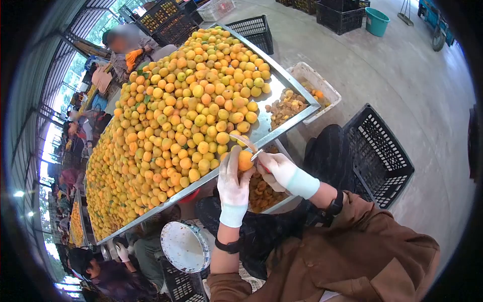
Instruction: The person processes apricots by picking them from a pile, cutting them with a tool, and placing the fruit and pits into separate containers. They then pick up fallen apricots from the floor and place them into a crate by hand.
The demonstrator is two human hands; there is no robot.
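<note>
My left hand (234, 181), in a white glove, is closed around a single orange apricot (245, 160) over the table's near edge. Gloved in white too, my right hand (276, 170) grips a small metal tool (256, 154) with a red handle, its metal part right at the fruit. A thin curved strip (243, 140) reaches from the tool over the piled apricots (186, 110). Below my hands, cut apricot pieces (262, 195) lie in a light-coloured bin, partly hidden by my gloves. Brownish apricot scraps (288, 104) are heaped in the corner of the metal-rimmed table (289, 122).
A white crate (329, 95) with fruit pieces stands beyond the table corner. At my right is a black crate (380, 156); a white bucket (185, 246) is at my left. Co-workers sit across the table (132, 55) and at lower left (108, 272).
</note>
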